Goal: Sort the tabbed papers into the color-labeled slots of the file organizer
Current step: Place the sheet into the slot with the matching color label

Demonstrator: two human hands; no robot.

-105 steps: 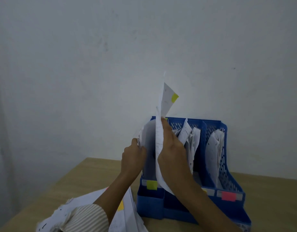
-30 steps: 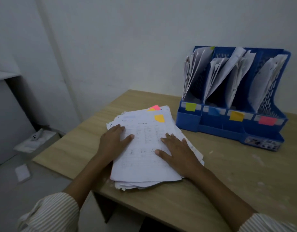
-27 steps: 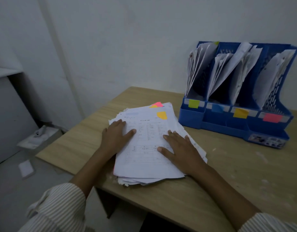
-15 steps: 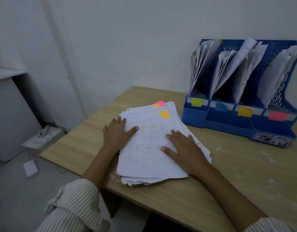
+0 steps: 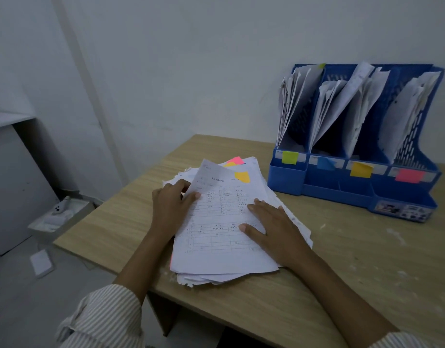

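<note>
Top sheet: white page [image 5: 216, 222] printed with a table, orange tab [image 5: 242, 176] at its far right corner, far left corner lifting off the stack
Stack: loose pile of white papers [image 5: 289, 219] on the near left part of the wooden desk [image 5: 367, 259], edges ragged, a pink tab [image 5: 236, 160] and another orange one poking out at the far end
Left hand: [image 5: 170, 207] at the sheet's left edge, thumb on top and fingers tucked under, pinching the raised corner
Right hand: [image 5: 274, 227] fingers spread flat, pressing down on the right side of the top sheet
Organizer: blue plastic file rack [image 5: 341, 189] at the far right against the wall, well apart from the stack
Slots: four, labelled left to right green [image 5: 289, 157], blue [image 5: 325, 163], orange [image 5: 360, 170], pink [image 5: 409, 175], each already holding leaning white papers
Floor, left: a small tray of odds and ends [image 5: 58, 214] and a stray white sheet [image 5: 42, 262]
</note>
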